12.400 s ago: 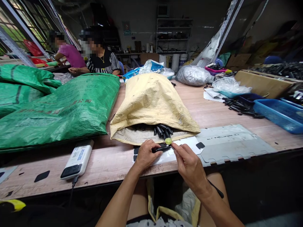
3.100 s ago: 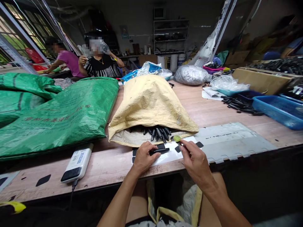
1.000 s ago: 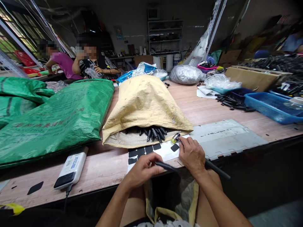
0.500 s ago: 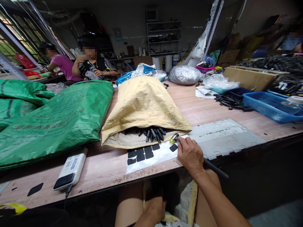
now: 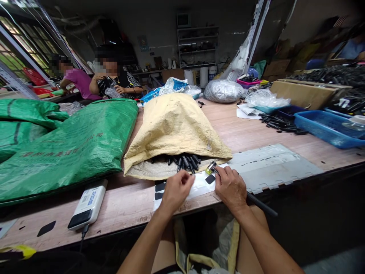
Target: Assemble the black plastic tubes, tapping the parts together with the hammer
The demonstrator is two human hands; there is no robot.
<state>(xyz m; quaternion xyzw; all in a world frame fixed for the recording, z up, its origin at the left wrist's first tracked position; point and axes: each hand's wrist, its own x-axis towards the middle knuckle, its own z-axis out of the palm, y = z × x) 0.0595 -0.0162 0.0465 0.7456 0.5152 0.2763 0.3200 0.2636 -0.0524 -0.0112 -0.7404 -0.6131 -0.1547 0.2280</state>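
Note:
My right hand [image 5: 230,187] is closed around a small hammer, its dark handle [image 5: 264,204] sticking out below the palm. The shiny metal head with a yellow-green face [image 5: 211,168] rests near a black rounded square [image 5: 210,179] on a white sheet [image 5: 199,185]. Over the sheet's left part is my left hand [image 5: 177,191], thumb and fingers pinched together; anything between them is too small to make out. Just beyond it, slim black tube-shaped parts [image 5: 186,163] show in the mouth of a tan woven sack [image 5: 179,125] lying on the table.
A green woven sack [image 5: 85,140] and a white power bank [image 5: 88,205] with a cable lie left. At right are a grey plate [image 5: 273,165], a blue tray [image 5: 327,129] and loose black parts [image 5: 282,123]. An open sack [image 5: 232,243] hangs between my knees. Two people sit across.
My left hand has risen from the sack at my lap to the white sheet, covering several black squares. My right hand keeps the hammer in nearly the same place.

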